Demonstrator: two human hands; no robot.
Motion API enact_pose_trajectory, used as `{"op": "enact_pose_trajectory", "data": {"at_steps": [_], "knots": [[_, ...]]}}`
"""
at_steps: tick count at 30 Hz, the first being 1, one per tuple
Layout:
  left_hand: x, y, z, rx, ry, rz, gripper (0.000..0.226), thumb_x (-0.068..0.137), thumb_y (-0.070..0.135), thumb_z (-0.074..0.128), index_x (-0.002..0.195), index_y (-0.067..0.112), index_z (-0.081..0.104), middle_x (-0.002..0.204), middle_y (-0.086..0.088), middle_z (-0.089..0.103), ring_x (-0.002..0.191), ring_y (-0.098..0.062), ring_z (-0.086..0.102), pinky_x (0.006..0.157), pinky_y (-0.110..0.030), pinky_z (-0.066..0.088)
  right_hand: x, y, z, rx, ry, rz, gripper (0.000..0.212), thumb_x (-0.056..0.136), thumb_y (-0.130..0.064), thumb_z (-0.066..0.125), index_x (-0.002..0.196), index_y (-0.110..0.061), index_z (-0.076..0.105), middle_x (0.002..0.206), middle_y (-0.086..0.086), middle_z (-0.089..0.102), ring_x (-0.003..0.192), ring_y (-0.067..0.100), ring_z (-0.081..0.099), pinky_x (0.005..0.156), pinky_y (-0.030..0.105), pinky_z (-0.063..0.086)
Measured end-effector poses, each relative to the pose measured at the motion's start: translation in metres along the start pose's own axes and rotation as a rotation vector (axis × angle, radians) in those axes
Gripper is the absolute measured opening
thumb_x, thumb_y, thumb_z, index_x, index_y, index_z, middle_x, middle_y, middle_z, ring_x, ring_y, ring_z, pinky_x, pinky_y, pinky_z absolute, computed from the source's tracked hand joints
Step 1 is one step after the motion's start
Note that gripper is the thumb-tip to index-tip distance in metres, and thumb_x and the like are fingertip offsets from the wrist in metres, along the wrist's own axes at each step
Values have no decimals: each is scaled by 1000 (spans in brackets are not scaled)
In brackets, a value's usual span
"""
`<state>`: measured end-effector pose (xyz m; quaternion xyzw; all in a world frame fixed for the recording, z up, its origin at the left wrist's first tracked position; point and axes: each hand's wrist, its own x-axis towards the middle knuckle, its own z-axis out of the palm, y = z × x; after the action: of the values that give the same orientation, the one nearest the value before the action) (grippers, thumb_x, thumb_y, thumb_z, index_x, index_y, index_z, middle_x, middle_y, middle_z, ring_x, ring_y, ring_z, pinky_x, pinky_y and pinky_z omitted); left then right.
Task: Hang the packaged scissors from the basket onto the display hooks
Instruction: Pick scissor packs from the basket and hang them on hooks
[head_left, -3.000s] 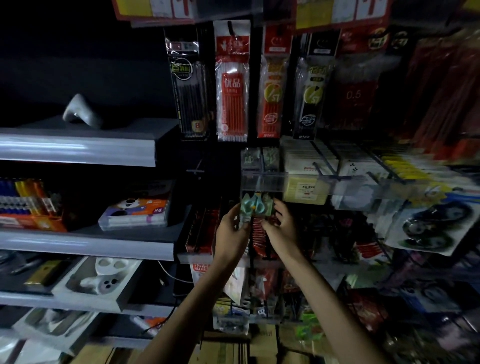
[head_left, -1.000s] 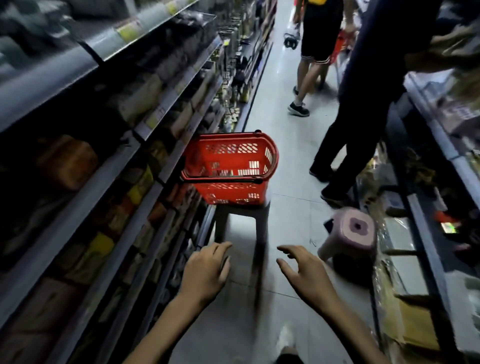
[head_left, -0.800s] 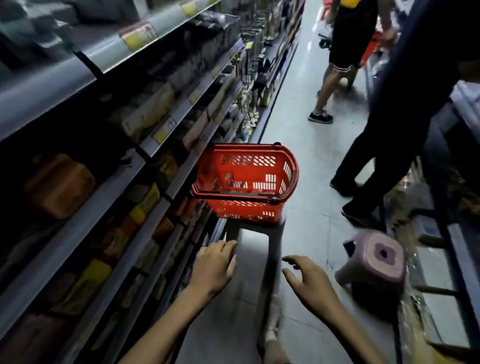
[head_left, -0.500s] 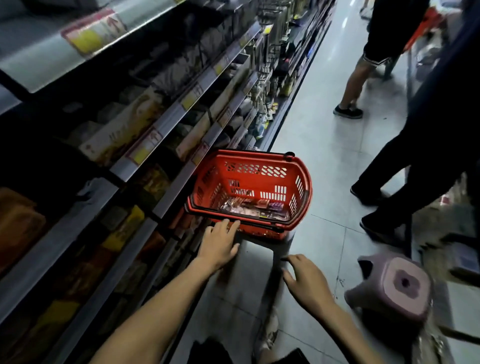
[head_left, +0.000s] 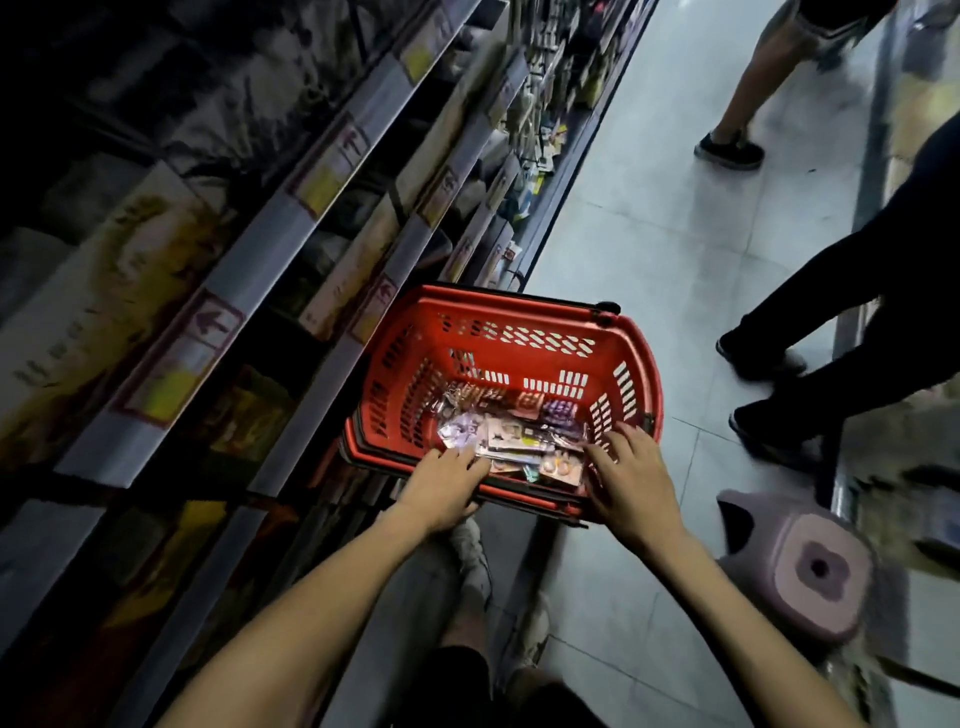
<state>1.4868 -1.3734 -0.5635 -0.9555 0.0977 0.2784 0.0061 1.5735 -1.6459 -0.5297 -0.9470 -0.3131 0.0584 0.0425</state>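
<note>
Left hand (head_left: 441, 488), right hand (head_left: 631, 483) now over flat, crosswise packaged scissors (head_left: 519, 439)

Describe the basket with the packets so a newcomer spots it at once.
Follow the long shelving that runs along the left. Right beside its lower shelves, nearest the camera, is the basket, with packets lying on its bottom. Its bright red slotted walls set it apart from the pale purple stool to its right.

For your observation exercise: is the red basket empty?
No, a pile of small packages lies at the bottom of the red basket.
</note>
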Motion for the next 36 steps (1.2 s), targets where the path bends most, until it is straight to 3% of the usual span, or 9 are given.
{"op": "enact_pose_trajectory", "data": {"at_steps": [4, 8, 16, 21, 24, 27, 29, 32, 36], "knots": [[15, -22, 6, -20, 24, 177, 72, 87, 47, 72, 146, 16, 42, 135, -9, 55, 119, -32, 58, 82, -43, 52, 17, 7, 20, -101, -114, -24, 21, 84, -32, 63, 90, -15, 74, 86, 9, 74, 95, 32, 66, 112, 46, 34], [24, -41, 22, 5, 200, 360, 64, 73, 68, 64, 116, 21, 58, 101, 1, 65, 90, -24, 67, 51, -34, 50, 21, 4, 21, -140, -191, -29, 42, 98, -43, 44, 78, -19, 73, 75, 1, 72, 81, 25, 64, 105, 44, 40], [30, -39, 29, -106, 320, 362, 63, 85, 81, 51, 104, 22, 63, 88, 1, 64, 80, -25, 67, 51, -34, 44, 45, 5, 13, -198, -456, -19, 45, 96, -46, 33, 87, -21, 68, 85, 0, 74, 83, 24, 64, 87, 41, 39], [30, -37, 25, -150, 379, 322, 73, 90, 86, 39, 103, 19, 64, 88, -1, 62, 79, -26, 63, 52, -37, 43, 95, 8, 43, -121, -661, -54, 29, 97, -41, 52, 111, -17, 62, 105, 7, 73, 97, 31, 70, 75, 37, 47], [30, -37, 28, -191, 392, 308, 76, 91, 87, 38, 104, 17, 65, 88, -1, 61, 78, -26, 62, 53, -38, 44, 130, 3, 83, -68, -725, -8, 32, 95, -38, 59, 119, -17, 63, 119, 9, 69, 108, 32, 67, 84, 39, 53], [30, -37, 29, -210, 399, 294, 71, 94, 82, 38, 103, 18, 66, 89, -1, 61, 78, -26, 62, 57, -38, 46, 157, -3, 119, -47, -691, 8, 55, 91, -49, 65, 135, -16, 55, 136, 14, 56, 125, 34, 55, 98, 42, 48], [31, -36, 31, -209, 409, 279, 67, 98, 77, 34, 103, 19, 67, 89, 0, 61, 79, -24, 62, 58, -37, 46, 172, -5, 139, -49, -649, 14, 70, 84, -44, 74, 141, -13, 48, 137, 17, 52, 126, 36, 52, 99, 44, 48], [32, -34, 33, -208, 392, 243, 65, 101, 73, 30, 103, 21, 68, 89, 1, 62, 80, -23, 62, 59, -37, 47, 192, -7, 164, -7, -604, 75, 68, 86, -24, 69, 147, -10, 41, 141, 20, 47, 126, 39, 50, 100, 48, 48], [33, -33, 35, -217, 392, 198, 60, 99, 71, 39, 103, 21, 70, 87, 2, 62, 79, -23, 63, 59, -36, 49, 208, -5, 194, 47, -652, 106, 78, 89, -21, 65, 157, -23, 26, 146, 20, 45, 126, 40, 52, 100, 52, 49]]}}
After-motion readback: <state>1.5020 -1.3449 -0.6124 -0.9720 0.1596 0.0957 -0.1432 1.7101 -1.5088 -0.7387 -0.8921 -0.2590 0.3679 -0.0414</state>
